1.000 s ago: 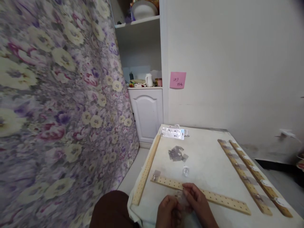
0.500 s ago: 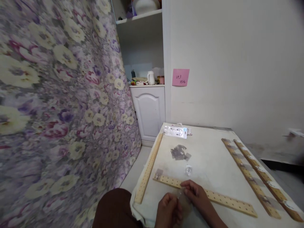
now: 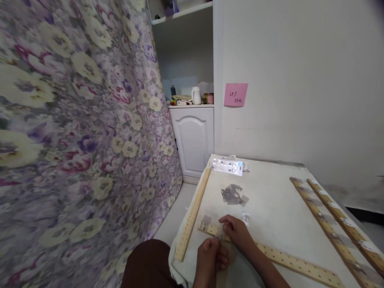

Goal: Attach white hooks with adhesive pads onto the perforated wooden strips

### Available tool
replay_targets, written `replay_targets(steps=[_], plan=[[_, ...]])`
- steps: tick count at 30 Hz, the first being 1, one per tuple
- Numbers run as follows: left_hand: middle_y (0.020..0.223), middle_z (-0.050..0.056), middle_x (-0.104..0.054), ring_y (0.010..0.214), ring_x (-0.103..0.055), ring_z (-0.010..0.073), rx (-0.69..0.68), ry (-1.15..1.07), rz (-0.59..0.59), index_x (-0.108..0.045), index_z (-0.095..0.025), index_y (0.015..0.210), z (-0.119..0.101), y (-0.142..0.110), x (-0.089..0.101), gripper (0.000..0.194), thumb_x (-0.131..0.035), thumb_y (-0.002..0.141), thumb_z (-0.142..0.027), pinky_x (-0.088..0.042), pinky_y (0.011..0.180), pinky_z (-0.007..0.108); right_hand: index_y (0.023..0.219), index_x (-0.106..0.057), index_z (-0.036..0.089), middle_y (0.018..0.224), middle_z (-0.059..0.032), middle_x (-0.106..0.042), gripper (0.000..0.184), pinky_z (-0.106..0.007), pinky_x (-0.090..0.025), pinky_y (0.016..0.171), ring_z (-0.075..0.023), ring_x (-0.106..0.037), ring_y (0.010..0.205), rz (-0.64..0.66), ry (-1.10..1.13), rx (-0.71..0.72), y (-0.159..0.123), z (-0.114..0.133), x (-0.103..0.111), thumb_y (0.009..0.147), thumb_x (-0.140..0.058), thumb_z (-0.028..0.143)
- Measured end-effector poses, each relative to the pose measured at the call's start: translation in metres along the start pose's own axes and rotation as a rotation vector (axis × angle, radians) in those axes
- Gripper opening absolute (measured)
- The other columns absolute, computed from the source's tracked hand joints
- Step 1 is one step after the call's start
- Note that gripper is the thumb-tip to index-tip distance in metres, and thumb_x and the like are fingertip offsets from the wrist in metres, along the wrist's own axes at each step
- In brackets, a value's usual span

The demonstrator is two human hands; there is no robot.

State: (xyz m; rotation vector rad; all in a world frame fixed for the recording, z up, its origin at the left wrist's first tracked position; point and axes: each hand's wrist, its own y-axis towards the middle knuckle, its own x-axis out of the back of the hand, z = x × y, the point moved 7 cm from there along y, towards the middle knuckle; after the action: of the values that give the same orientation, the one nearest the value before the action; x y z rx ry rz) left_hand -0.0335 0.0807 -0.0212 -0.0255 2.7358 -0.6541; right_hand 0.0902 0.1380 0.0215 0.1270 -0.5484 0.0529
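Observation:
My left hand [image 3: 210, 256] is closed, its thumb and fingers pinching a small clear plastic piece [image 3: 220, 237] with a shiny bit on it. Just above and to the right, my right hand [image 3: 237, 232] hovers over the wooden strip with holes [image 3: 288, 260]. Its fingers are bent and slightly apart, and nothing shows between them. At the strip's left end sits a clear square with a metal hook [image 3: 204, 223]. Partly behind my right hand lies a small round item on a clear backing [image 3: 245, 218].
Another perforated strip [image 3: 192, 220] lies along the table's left edge. Two brown strips [image 3: 336, 236] with clear squares and white discs lie at the right. A pile of grey clear squares [image 3: 232, 194] and a clear blister pack [image 3: 227, 167] lie farther back. A floral curtain [image 3: 90, 140] hangs at left.
My right hand has moved up and left, away from the clear piece, while my left hand still pinches it. The view has shifted, so the table sits farther right.

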Motion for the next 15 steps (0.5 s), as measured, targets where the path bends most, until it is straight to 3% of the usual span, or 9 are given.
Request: replay_targets(steps=[7,15], plan=[[0.05,-0.002,-0.06,0.037,-0.049,0.0072,0.065,0.005,-0.053,-0.048,-0.018,0.07,-0.001,0.012,0.003,0.025,-0.061,0.065,-0.039,-0.028,0.041,0.019,0.093,-0.068,0.02,0.089,-0.0044,-0.072,0.03,-0.029,-0.045,0.076,-0.0192,-0.063,0.082,0.003,-0.041,-0.033,0.018,-0.009,-0.012,0.074,-0.045,0.021],[0.05,-0.001,-0.061,0.037,-0.05,0.0081,0.08,0.025,-0.064,-0.049,-0.018,0.068,0.0,0.015,0.002,0.023,-0.059,0.068,-0.038,-0.027,0.04,0.02,0.096,-0.067,0.023,0.093,-0.0028,-0.072,0.028,-0.029,-0.045,0.077,-0.019,-0.064,0.086,0.008,-0.063,-0.099,0.02,-0.024,-0.02,0.076,-0.046,0.024]])
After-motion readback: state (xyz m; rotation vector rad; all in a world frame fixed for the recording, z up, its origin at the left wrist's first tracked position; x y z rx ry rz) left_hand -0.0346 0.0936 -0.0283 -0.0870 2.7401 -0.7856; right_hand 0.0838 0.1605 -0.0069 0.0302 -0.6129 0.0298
